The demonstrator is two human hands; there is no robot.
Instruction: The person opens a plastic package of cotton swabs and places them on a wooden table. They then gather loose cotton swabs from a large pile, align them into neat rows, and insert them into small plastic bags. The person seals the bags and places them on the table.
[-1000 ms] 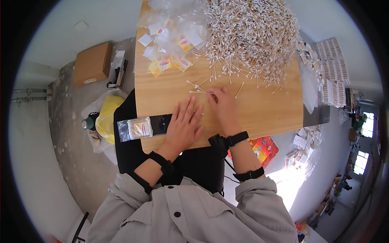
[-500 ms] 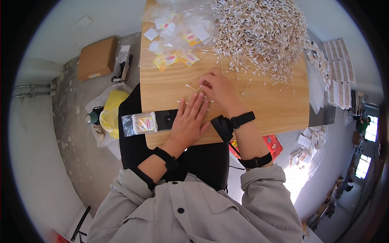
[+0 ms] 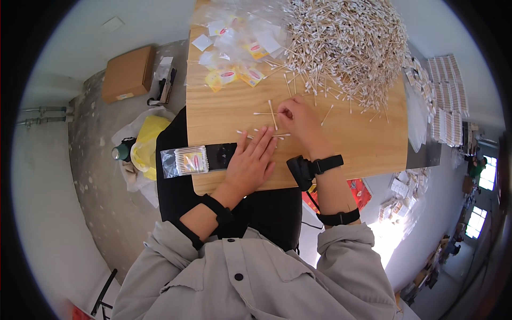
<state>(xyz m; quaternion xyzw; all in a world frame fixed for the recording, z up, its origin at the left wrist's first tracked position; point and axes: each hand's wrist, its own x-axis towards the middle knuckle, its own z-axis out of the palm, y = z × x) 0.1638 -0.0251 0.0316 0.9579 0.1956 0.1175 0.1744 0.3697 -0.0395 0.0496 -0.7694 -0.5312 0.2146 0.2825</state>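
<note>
My left hand lies flat on the wooden table, fingers stretched out and close together over a few cotton swabs whose tips stick out on both sides. Just beyond it, my right hand is closed in a pinch at the end of a cotton swab that points left. Another swab crosses this one near the fingertips. To the left of my left hand, a clear bag of cotton swabs with a yellow and white label rests by a flat black piece at the table edge.
A large heap of loose cotton swabs covers the far right of the table, with stray swabs at its edge. Clear bags with yellow and white cards lie far left. A cardboard box and a yellow bag are on the floor at left.
My right hand has shifted slightly right, away from the left fingers. The crossing swabs beside its fingertips now show more fully. My left hand stays in nearly the same place.
</note>
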